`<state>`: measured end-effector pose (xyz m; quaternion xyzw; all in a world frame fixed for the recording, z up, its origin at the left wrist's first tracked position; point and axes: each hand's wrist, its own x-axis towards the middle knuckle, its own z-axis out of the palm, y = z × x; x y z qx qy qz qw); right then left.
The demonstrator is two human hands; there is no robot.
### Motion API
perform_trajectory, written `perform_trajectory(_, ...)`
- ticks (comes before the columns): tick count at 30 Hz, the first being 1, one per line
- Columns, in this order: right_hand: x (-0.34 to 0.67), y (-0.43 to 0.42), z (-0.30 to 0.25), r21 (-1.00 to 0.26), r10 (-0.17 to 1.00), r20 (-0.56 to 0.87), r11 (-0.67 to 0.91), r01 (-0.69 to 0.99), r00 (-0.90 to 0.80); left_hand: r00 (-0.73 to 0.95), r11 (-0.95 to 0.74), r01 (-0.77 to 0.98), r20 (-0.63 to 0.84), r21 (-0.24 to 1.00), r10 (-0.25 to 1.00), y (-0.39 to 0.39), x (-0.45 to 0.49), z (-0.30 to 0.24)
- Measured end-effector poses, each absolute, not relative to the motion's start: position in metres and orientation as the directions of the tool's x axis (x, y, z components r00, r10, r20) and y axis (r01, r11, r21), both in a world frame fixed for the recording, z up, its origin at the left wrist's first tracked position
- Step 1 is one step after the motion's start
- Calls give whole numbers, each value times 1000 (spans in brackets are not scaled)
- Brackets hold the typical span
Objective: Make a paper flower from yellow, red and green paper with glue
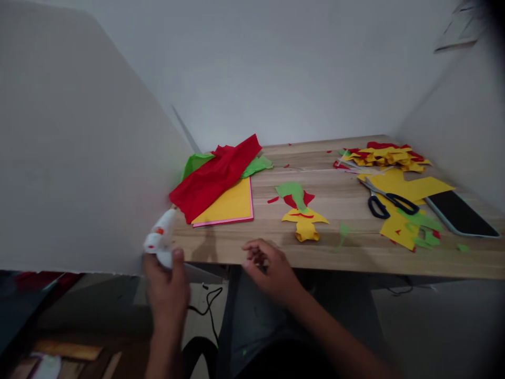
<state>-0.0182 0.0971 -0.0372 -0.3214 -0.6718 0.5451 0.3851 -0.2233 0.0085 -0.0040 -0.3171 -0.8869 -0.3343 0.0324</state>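
Observation:
My left hand [168, 295] is closed around a white glue gun [161, 236] with orange parts, at the table's left front edge. My right hand [274, 273] is over the front edge, fingers loosely curled and the thumb apart from the forefinger; nothing shows between them. Beyond it on the wood lies a yellow cut-paper piece [306, 229] with a curled lower part. Touching its top are red scraps and a green paper scrap [291, 192]. Near the glue gun, red crepe paper [221, 179] lies over green paper and a stack of yellow sheets [226, 205].
On the right lie dark-handled scissors [396, 201], yellow paper offcuts [418, 187], green scraps [428, 238] and a phone [461, 213]. A pile of yellow and red crinkled paper pieces [390, 157] sits behind. A white panel [79, 142] bounds the left side. A black cord [211, 305] hangs below.

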Motion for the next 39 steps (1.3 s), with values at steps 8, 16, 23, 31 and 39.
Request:
perform_trajectory(8, -13, 87, -31, -890, 911, -40, -220, -400, -411, -425, 85, 779, 422, 622, 801, 45, -79, -22)
perform_trajectory(16, 43, 93, -42, -912, 932, -48, -187, -366, -358, -247, -164, 548, 347, 820, 905, 39, -37, -41)
perform_trajectory(23, 90, 100, -46, -938, 995, -58, -80, -338, -76, -231, -217, 580, 414, 785, 881, 83, -69, -13)
perform_trajectory(31, 112, 115, -40, -959, 987, -105, -134, -250, -124, 274, -382, 561, 270, 734, 923, 258, -112, -26)
perform_trajectory(39, 99, 130, -55, -905, 963, -201, -112, -410, 180, 671, -678, 515, 246, 525, 699, 285, -125, -54)
